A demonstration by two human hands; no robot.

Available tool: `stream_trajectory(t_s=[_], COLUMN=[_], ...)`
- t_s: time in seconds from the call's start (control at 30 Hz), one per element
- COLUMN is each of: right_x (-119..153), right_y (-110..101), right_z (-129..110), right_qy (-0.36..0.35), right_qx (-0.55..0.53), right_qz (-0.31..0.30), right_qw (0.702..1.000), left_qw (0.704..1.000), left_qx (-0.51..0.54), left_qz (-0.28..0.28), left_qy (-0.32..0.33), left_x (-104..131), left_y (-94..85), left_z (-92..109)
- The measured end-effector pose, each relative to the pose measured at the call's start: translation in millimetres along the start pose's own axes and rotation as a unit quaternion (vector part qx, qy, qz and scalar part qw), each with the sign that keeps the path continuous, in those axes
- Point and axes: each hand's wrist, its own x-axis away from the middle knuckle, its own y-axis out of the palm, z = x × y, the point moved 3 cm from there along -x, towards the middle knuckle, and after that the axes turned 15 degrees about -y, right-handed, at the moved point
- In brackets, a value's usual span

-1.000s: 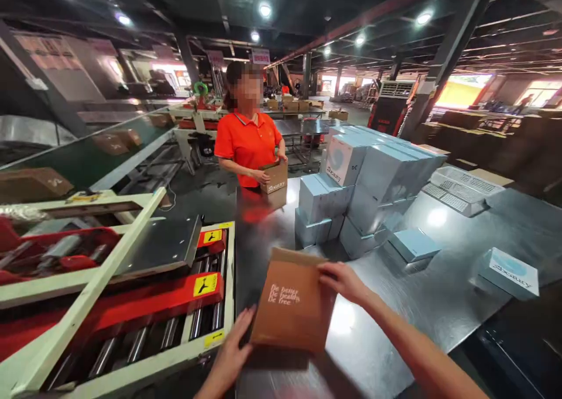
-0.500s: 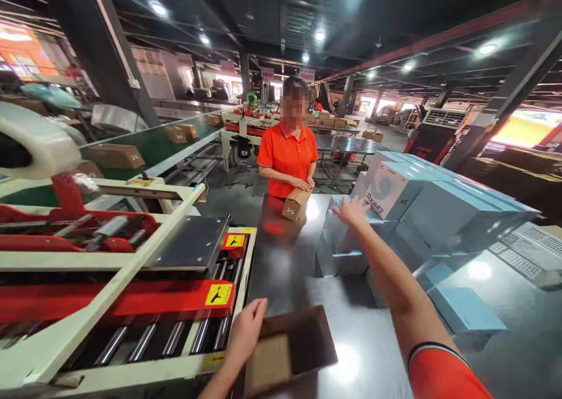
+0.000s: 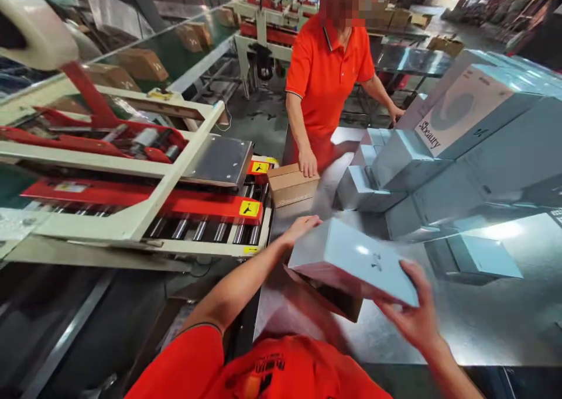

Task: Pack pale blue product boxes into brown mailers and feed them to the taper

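The right hand (image 3: 417, 310) pinches one end of a glossy pale-blue rectangular cardboard box (image 3: 366, 258), thumb below and fingers on top. The left hand (image 3: 301, 229) sits at the box's far left edge (its fingers are partly hidden, so I cannot tell how firmly it grips). The box hangs tilted between both hands, above one brown cardboard carton (image 3: 352, 310) on the shiny metal table (image 3: 465, 337). Just beyond, a co-worker in an orange-red shirt (image 3: 327, 74) rests one hand (image 3: 308, 164) on a second brown carton (image 3: 292, 189). To the right stand many stacked pale-blue boxes (image 3: 465, 115), too overlapped to count, and one separate pale-blue box (image 3: 489, 255).
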Motion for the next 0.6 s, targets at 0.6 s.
stream_trajectory(t_s=[0.6], right_x=[75.3], right_y=[144.9], right_z=[94.4], right_qy=[-0.09], right_qx=[0.022], right_qz=[-0.085], right_qw=[0.992], left_qw=[0.766], left_qx=[-0.568], left_qz=[0.218], left_qy=[0.209], left_x=[111.9], left_y=[57.3], left_z=[-69.8])
